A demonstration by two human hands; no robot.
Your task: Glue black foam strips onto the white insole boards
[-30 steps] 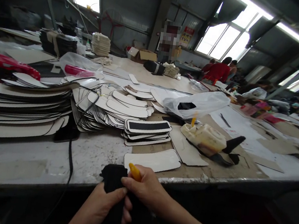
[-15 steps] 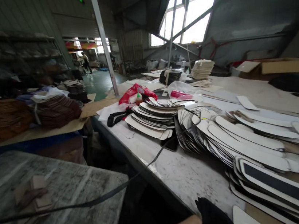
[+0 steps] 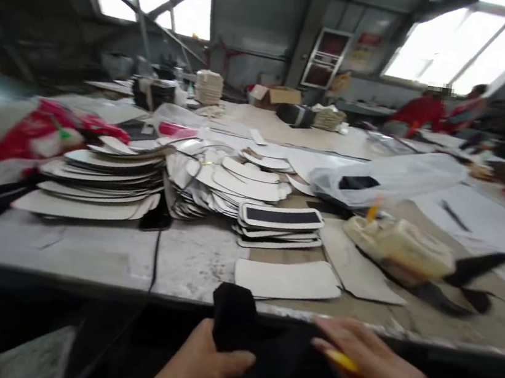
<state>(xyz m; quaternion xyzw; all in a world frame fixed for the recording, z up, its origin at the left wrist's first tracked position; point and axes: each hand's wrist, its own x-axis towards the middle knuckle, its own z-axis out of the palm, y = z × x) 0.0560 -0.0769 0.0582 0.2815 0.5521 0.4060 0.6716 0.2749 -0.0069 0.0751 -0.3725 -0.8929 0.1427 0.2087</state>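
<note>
Pinching the black material (image 3: pixel 235 317) between thumb and fingers, the left hand's (image 3: pixel 206 363) grip sits just in front of the near edge of the table (image 3: pixel 195 268), a short end standing above the thumb. The right hand (image 3: pixel 380 370) is blurred, but its grip seems pressed about a slim yellow object (image 3: pixel 344 360), fingers reaching left over the material's right part; whether they touch it I cannot tell. The left hand probably steadies the piece so that the right stays free to work along it, with the yellow object tucked in ready.

One pale panel (image 3: pixel 287 279) lies alone at the near edge, perhaps for easy reach, while a short stack (image 3: pixel 283 218) behind it and the fanned pile (image 3: pixel 216 184) farther left seem grouped to keep like pieces together. A stained beige container (image 3: pixel 407 249) rests to the right, likely clear of the panels.

The material looks matte, deep black and limp, rounded at its upper end; its lower part merges into the shadow below the table, so its full outline is hidden.
</note>
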